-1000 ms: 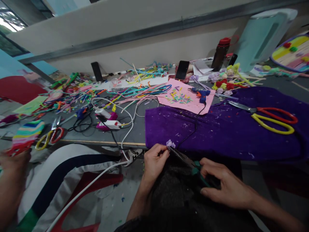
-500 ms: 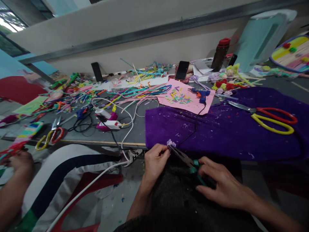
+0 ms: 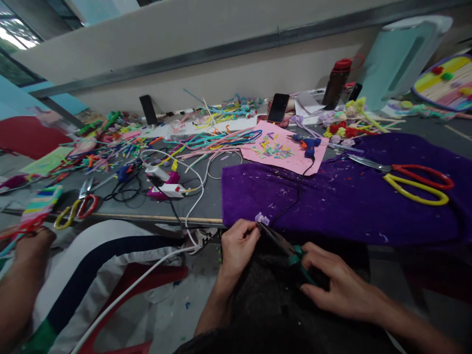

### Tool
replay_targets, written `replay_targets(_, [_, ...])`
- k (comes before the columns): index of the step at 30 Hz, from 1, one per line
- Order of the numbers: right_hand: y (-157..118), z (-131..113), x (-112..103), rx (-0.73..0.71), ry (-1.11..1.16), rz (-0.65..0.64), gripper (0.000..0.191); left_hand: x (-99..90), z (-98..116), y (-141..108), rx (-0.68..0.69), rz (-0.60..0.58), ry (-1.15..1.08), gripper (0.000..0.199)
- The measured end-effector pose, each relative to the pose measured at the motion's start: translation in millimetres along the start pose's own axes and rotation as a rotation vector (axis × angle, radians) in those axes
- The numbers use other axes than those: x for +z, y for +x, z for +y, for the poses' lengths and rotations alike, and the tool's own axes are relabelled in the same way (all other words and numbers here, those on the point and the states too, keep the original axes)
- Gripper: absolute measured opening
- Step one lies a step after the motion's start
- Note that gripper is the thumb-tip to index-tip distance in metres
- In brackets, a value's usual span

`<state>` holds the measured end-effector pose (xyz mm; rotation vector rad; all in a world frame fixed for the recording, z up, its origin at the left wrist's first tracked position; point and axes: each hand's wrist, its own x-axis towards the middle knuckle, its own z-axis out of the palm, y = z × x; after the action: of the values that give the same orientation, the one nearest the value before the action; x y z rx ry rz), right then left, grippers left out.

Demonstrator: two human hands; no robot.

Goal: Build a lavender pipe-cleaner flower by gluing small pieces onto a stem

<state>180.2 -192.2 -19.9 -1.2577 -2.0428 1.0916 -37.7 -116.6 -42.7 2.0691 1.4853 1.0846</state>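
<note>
Near the front edge of the purple cloth (image 3: 265,191), my left hand (image 3: 238,246) pinches a small lilac fuzzy flower-like piece (image 3: 261,219) between thumb and fingertips. My right hand (image 3: 334,278) is wrapped round the green handles of a pair of pliers (image 3: 282,241). The pliers' narrow jaws point up and left and meet the lilac piece right by my left fingertips. Whether the jaws bite on it or on a stem hidden under the fingers, I cannot tell.
Red-and-yellow scissors (image 3: 420,184) lie on the cloth at right. A blue glue gun (image 3: 308,143) rests on pink foam (image 3: 254,150), its cord crossing the cloth. White cables and plugs (image 3: 169,189) are at left. Beside me a co-worker's hand (image 3: 35,246) holds coloured strips.
The pliers' handles have come closer together as my right hand squeezed in. My left hand has barely moved. The co-worker's hand at left has shifted slightly right.
</note>
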Motion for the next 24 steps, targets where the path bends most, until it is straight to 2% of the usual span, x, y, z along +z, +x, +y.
replay_targets(5, [2.2, -0.1, 0.6, 0.022, 0.119, -0.016, 0.014, 0.7, 1.1, -1.7, 0.019, 0.039, -0.011, 0.01])
replay_targets(11, [3.1, 1.2, -5.6, 0.096, 0.438, -0.069, 0.01, 4.8, 0.7, -5.3, 0.096, 0.148, 0.042, 0.008])
replay_targets(17, [1.4, 3.2, -10.4, 0.256, 0.814, -0.129, 0.023, 7.5, -0.2, -6.8, 0.166, 0.193, 0.138, 0.008])
replay_targets(21, [2.9, 4.3, -9.2, 0.361, 0.98, -0.167, 0.028, 8.1, -1.8, -6.9, 0.2, 0.2, 0.161, 0.008])
replay_targets(24, [5.3, 4.1, -6.7, 0.372, 1.052, -0.189, 0.032, 9.0, -3.1, -6.3, 0.214, 0.199, 0.167, 0.009])
